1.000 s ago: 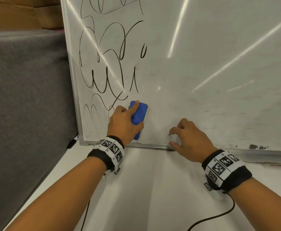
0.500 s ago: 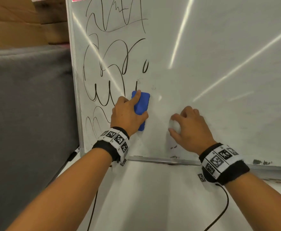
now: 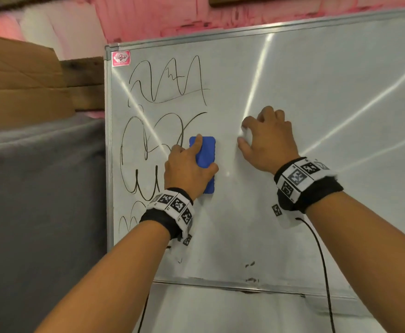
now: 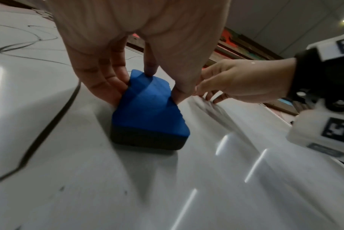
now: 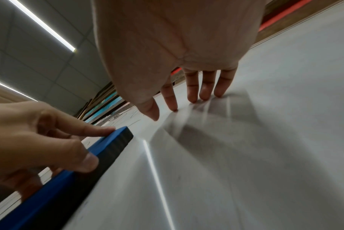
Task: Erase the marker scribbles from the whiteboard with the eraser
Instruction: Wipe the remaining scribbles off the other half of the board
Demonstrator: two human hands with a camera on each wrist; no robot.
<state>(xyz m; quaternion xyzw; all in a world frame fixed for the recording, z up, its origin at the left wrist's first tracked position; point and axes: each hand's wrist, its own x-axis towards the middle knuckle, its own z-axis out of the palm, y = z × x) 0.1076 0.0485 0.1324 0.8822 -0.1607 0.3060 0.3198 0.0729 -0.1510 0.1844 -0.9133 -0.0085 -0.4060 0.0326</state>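
Observation:
The whiteboard (image 3: 292, 212) leans upright, with black marker scribbles (image 3: 153, 121) filling its left part. My left hand (image 3: 189, 169) grips the blue eraser (image 3: 205, 162) and presses its dark felt side flat on the board, just right of the scribbles; the left wrist view shows the eraser (image 4: 149, 112) pinched between thumb and fingers. To its right my right hand (image 3: 266, 143) rests with spread fingertips (image 5: 192, 96) on bare board and holds nothing. A few small ink specks (image 3: 250, 264) lie near the bottom frame.
A grey fabric panel (image 3: 40, 212) stands left of the board, with cardboard (image 3: 21, 80) above it. Pink material (image 3: 160, 18) shows behind the board's top edge. A black cable (image 3: 321, 260) hangs from my right wrist over the white table (image 3: 220, 313).
Both hands have slid up the board, the left taking the eraser with it. The lower strokes right of the scribbles are gone. My view has tilted upward.

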